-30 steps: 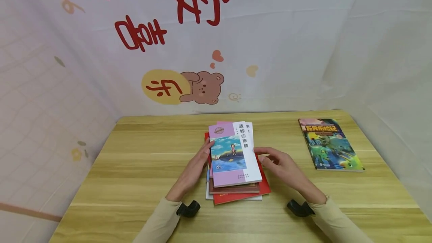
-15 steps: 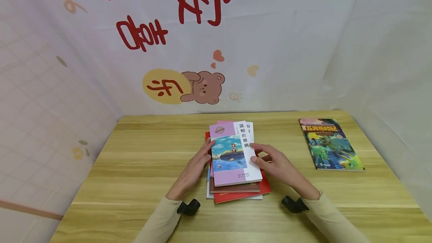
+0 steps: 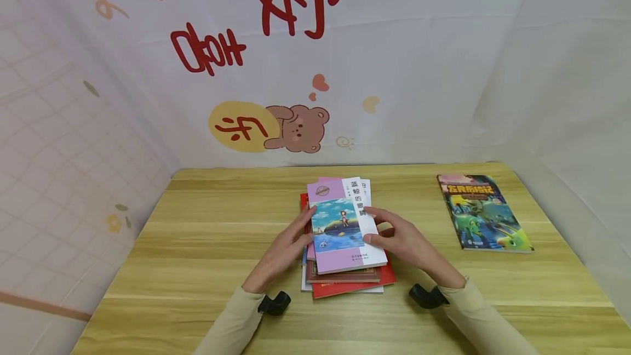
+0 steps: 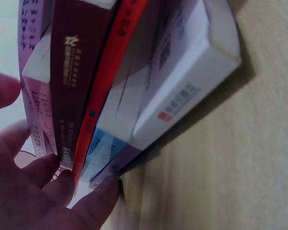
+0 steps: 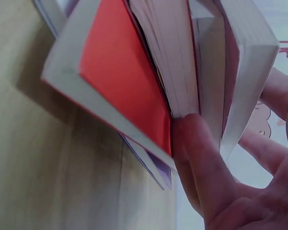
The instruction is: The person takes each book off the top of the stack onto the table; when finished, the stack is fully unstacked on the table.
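A stack of books lies in the middle of the table, its edges uneven. On top is a lilac-and-white paperback (image 3: pixel 337 229) with a picture of a figure beside water. Below it show a maroon book (image 4: pixel 79 72), a red book (image 5: pixel 125 72) and a thick white book (image 4: pixel 182 91) near the bottom. My left hand (image 3: pixel 283 251) lies along the left side, its extended fingertips against the spines. At the right side, my right hand (image 3: pixel 404 240) has thumb and index finger over the top paperback's right edge, while other fingers (image 5: pixel 197 139) touch the page edges below.
A dinosaur-covered book (image 3: pixel 485 212) lies apart at the right of the wooden table (image 3: pixel 197 267). Behind the table hangs a white cloth (image 3: pixel 419 70) printed with a bear and red characters. Black wrist mounts (image 3: pixel 275 304) sit at both sleeves.
My right hand has moved left, from beside the stack onto the top paperback's edge. That paperback has shifted slightly to the right. The left hand stays at the left side.
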Demonstrator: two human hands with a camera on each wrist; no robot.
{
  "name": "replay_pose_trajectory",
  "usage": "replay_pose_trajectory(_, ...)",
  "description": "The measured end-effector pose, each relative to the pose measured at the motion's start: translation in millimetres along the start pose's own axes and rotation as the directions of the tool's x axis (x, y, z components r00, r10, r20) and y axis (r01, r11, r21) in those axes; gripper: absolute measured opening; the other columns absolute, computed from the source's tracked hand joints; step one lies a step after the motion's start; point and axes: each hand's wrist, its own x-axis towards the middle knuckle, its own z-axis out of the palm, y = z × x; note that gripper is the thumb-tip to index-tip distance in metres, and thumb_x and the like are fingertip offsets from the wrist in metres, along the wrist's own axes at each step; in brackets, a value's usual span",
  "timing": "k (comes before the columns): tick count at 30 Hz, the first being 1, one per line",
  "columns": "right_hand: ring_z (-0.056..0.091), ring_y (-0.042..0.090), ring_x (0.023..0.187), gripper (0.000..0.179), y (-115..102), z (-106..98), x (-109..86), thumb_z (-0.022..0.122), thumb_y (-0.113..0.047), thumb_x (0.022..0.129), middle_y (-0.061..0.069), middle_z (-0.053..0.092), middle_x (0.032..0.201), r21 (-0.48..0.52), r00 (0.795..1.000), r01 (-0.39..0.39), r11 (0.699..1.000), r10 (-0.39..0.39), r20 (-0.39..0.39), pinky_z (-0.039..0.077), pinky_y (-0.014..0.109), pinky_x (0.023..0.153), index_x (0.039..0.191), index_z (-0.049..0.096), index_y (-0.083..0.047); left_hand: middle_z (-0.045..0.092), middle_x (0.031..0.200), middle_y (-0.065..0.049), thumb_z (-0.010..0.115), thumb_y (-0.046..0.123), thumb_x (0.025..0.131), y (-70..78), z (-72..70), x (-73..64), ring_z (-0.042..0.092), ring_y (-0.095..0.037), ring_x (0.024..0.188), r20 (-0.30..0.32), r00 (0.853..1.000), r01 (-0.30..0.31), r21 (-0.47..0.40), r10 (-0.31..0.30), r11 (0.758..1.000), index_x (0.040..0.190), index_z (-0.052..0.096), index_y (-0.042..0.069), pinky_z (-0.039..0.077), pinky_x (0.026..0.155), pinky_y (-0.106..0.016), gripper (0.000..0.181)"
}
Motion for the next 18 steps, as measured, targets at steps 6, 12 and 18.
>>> replay_pose_trajectory(6, 0.065, 0.030, 0.107, 0.070, 5.1, -5.7, -5.2, 0.073, -0.033, 0.098, 0.021, 0.055, 0.138, 0.067, 1.000, -0.007, 0.998, 0.006, 0.018, 0.058, 0.034, 0.084, 0.158, 0.043, -0.013, 0.016, 0.172, 0.006, 0.057, 0.041, 0.105, -2.4, -1.4, 0.7, 0.014, -0.024, 0.158, 0.031, 0.999, -0.040, 0.053, 0.039, 0.998, 0.165, 0.021, 0.036, 0.020, 0.125, -0.054, 0.070)
replay_pose_trajectory(12, 0.061, 0.032, 0.115, 0.069, 11.4, -11.5, -11.3, 0.071, -0.030, 0.100, 0.023, 0.052, 0.144, 0.102, 0.999, 0.019, 0.995, -0.023, 0.033, 0.060, 0.032, 0.081, 0.160, 0.040, -0.013, 0.012, 0.173, 0.007, 0.062, 0.040, 0.104, -6.3, -2.2, 1.2, 0.013, -0.025, 0.158, 0.072, 0.996, -0.047, 0.041, 0.044, 0.998, 0.166, 0.022, 0.033, 0.025, 0.123, -0.054, 0.074)
replay_pose_trajectory(18, 0.065, 0.030, 0.105, 0.069, 14.0, -16.0, -16.0, 0.072, -0.031, 0.099, 0.022, 0.053, 0.143, 0.115, 1.000, -0.002, 0.993, -0.001, 0.026, 0.060, 0.032, 0.076, 0.159, 0.042, -0.016, 0.013, 0.173, 0.009, 0.063, 0.037, 0.103, -6.7, -4.4, 0.1, 0.015, -0.027, 0.158, 0.087, 0.996, -0.033, 0.013, 0.031, 0.999, 0.164, 0.029, 0.029, 0.031, 0.121, -0.054, 0.070)
